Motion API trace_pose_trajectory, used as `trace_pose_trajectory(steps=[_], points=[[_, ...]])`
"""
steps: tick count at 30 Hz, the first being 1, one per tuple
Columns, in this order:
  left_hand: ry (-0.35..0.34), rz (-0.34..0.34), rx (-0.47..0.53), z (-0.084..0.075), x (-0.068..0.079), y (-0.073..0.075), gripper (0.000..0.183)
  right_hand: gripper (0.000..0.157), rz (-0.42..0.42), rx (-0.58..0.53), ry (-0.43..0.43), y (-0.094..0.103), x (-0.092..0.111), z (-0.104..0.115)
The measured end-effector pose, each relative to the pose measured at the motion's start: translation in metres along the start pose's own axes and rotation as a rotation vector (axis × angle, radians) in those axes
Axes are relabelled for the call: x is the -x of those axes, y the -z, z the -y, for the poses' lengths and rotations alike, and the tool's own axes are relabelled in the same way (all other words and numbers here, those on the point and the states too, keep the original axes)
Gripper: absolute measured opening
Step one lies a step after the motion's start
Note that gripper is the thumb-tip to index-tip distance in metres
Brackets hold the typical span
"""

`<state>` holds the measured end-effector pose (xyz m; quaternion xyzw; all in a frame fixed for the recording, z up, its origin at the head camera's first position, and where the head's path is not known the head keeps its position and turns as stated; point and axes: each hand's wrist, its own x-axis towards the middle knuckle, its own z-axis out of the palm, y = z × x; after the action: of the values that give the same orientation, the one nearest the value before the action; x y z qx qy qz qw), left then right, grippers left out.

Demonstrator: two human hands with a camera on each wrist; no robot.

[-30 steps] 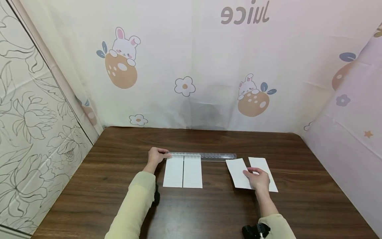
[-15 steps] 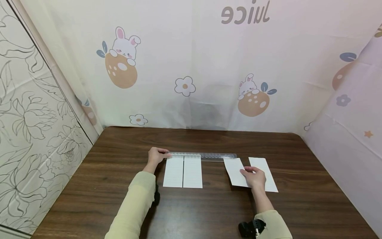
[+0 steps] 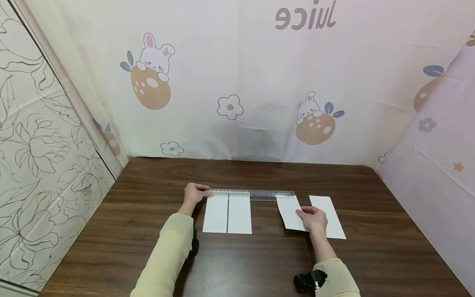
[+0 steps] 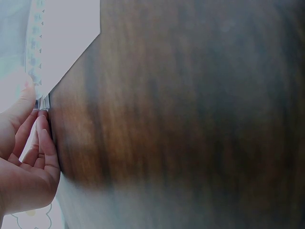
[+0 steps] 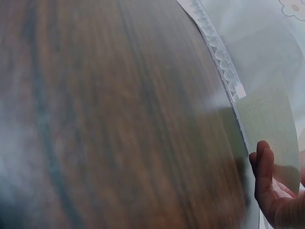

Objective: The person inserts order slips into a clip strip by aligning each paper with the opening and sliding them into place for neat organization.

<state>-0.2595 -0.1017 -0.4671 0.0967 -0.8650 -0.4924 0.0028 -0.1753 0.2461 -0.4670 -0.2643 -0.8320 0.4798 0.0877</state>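
Note:
My left hand (image 3: 194, 196) pinches the left end of a clear plastic ruler (image 3: 269, 194) that lies crosswise near the back of the table. Two faintly lined white cards (image 3: 239, 213) lie side by side in front of its left part, a narrow gap between them, their top edges meeting the ruler. My right hand (image 3: 314, 218) pinches another white card (image 3: 290, 212) by its right side, thumb on top. This card tilts, its near edge raised over a shadow, and its far edge overlaps the ruler's right end. In the right wrist view the held card (image 5: 269, 119) looks slightly curved.
One more white card (image 3: 330, 214) lies slanted on the table just right of my right hand, partly hidden by it. The dark wooden table (image 3: 237, 268) ends at a printed curtain (image 3: 259, 82) behind. A flower-patterned panel (image 3: 48, 156) stands at the left.
My right hand has carried its card a little to the left and away from me, up to the ruler's right end. The left hand and the ruler have stayed in place.

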Motion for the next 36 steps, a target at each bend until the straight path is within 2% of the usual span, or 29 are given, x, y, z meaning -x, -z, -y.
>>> trace_pose_trajectory(steps=[10,22,36], points=[[-0.007,0.001,0.001,0.0010,-0.0006,-0.0005,0.022,0.026,0.026,0.043,0.001,-0.0026,-0.0017,0.0017],[-0.018,-0.002,-0.009,0.0009,-0.0007,-0.0008,0.022,0.025,0.054,0.093,0.041,-0.0031,-0.0005,0.0075],[0.001,-0.006,-0.001,0.0001,-0.0001,-0.0015,0.021,0.026,0.066,0.100,0.066,-0.0053,0.0006,0.0084]])
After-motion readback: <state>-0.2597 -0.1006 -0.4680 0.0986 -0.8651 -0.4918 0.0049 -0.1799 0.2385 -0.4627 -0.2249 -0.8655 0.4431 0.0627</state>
